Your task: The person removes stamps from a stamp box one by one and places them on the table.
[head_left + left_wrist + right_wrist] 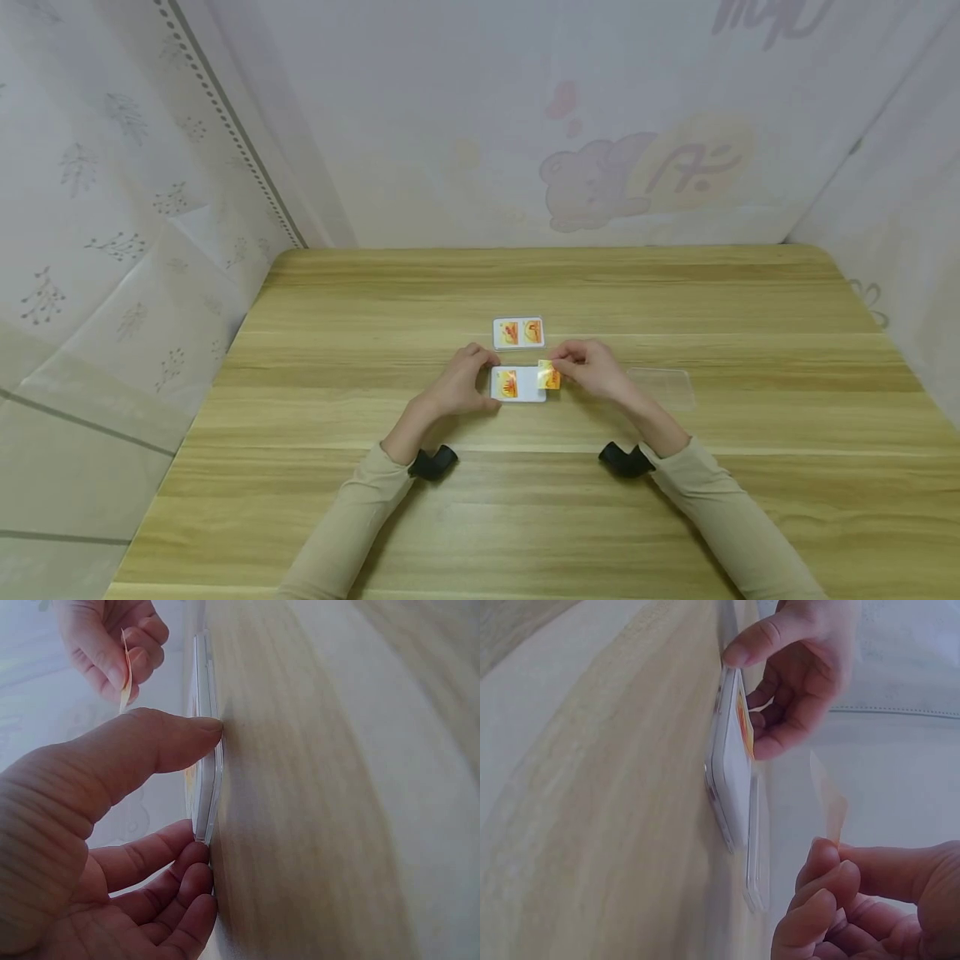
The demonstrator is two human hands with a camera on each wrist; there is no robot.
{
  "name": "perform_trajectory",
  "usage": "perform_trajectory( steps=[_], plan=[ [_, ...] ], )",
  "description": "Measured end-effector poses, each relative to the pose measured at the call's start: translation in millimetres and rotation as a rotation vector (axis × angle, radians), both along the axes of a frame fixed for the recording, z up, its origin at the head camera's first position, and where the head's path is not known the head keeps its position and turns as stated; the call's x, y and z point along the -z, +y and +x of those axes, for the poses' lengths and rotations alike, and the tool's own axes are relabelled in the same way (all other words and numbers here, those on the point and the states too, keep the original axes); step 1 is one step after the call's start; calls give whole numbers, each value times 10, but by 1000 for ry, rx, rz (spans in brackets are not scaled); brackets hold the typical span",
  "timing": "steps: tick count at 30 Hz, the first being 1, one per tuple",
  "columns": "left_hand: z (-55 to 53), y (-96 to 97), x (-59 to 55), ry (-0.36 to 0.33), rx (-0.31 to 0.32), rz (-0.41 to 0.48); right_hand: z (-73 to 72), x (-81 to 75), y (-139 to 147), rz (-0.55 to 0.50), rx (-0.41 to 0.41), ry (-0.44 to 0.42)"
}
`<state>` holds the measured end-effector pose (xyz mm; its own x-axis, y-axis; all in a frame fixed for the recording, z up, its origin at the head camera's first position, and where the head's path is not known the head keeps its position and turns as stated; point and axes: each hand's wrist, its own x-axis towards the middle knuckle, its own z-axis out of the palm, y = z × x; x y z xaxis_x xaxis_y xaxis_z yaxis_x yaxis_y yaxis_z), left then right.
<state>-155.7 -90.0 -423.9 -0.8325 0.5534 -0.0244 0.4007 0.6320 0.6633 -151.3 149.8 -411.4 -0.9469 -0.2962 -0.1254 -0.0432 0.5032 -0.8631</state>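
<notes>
Head view: left hand [462, 385] grips white, rectangular slab [528, 383]; at three o'clock, right hand [592, 367] pinches thin yellow-orange sheet [549, 375], which squeezing could crease.

**Arrangement of the three camera views**

Head: looks forward and down from above the table [517, 533], far enough back to take in both sleeves [352, 517] and the curtain [420, 100] beyond. Left wrist: looks low across the table from close beside the left hand [82, 795] toward the right hand [112, 652], with the wood filling the right side. Right wrist: looks the opposite way, similarly close, with the wood at left. In all three: shows the white slab [528, 384] and both hands.
</notes>
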Motion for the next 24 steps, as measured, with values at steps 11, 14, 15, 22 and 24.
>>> perform_trajectory(
  steps=[11, 14, 15, 22, 24],
  plan=[
    [4, 0, 6, 9, -2, -6, 24, -27, 110, -26, 17, -2],
    [5, -1, 11, 7, -3, -8, 19, -15, 145, -23, 18, 12],
    [5, -1, 12, 6, -4, -8, 18, -11, 159, -20, 20, 13],
    [2, 1, 13, 4, -6, -6, 21, -14, 251, 3, 33, 28],
    [1, 0, 14, 4, -4, -6, 32, -24, 272, 2, 39, 25]
  ],
)
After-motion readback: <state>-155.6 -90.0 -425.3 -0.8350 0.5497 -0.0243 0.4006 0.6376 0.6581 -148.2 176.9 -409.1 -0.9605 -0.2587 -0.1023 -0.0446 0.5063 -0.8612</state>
